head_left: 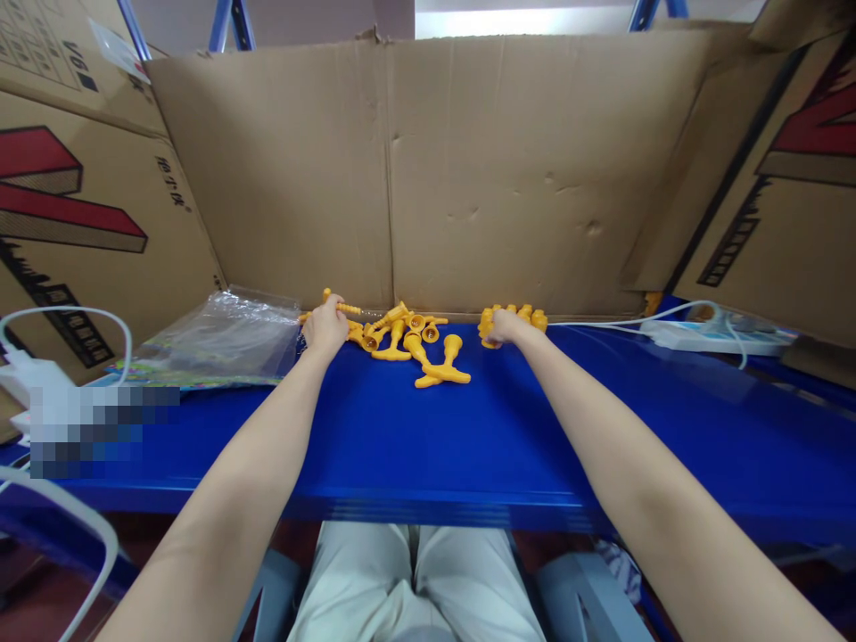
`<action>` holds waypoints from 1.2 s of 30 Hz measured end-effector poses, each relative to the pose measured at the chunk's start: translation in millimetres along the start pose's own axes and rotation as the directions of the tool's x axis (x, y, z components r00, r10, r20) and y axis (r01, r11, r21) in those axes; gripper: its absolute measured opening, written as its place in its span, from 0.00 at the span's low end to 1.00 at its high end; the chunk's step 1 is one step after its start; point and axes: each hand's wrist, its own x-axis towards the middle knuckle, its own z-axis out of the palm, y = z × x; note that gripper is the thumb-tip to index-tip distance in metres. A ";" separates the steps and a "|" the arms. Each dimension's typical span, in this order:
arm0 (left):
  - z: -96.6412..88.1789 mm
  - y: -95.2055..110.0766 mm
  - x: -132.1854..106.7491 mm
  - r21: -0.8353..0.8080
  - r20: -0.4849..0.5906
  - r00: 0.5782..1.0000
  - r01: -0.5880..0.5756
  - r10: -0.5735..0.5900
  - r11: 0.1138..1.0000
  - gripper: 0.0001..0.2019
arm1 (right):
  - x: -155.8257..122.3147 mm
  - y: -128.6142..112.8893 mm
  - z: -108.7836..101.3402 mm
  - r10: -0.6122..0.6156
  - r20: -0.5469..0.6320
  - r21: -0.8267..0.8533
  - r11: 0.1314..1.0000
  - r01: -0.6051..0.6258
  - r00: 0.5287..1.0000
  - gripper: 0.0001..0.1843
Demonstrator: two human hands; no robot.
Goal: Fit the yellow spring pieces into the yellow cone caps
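A heap of yellow plastic toy parts [409, 337] lies at the far side of the blue table [468, 446], against the cardboard wall. My left hand [325, 326] is closed around a yellow ridged rod [346, 308] at the left end of the heap. My right hand [505, 327] is closed on a cluster of small yellow pieces [518, 316] at the right of the heap. Two yellow funnel-shaped parts [442, 367] lie nearest to me, between the hands.
Clear plastic bags [220, 337] lie on a colourful sheet at the left. A white power strip [695, 334] with cables sits at the right. Cardboard panels [428, 169] wall the table on three sides. A white charger and cable [27, 370] lie at far left.
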 end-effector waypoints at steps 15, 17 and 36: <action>12.9 -12.0 4.5 -0.059 -0.157 0.988 -0.018 0.008 0.998 0.19 | -2.6 -25.9 -17.3 -0.041 0.129 -0.026 0.999 0.045 0.991 0.17; 17.2 -15.7 5.7 -0.044 -0.133 0.991 -0.022 0.016 0.999 0.21 | -3.1 -29.9 -16.9 -0.139 0.190 0.047 0.990 0.132 0.972 0.14; 45.5 -39.4 14.8 -0.229 0.035 0.998 0.054 -0.047 0.972 0.29 | -6.4 -36.6 11.5 -0.336 0.560 0.362 0.922 0.141 0.758 0.13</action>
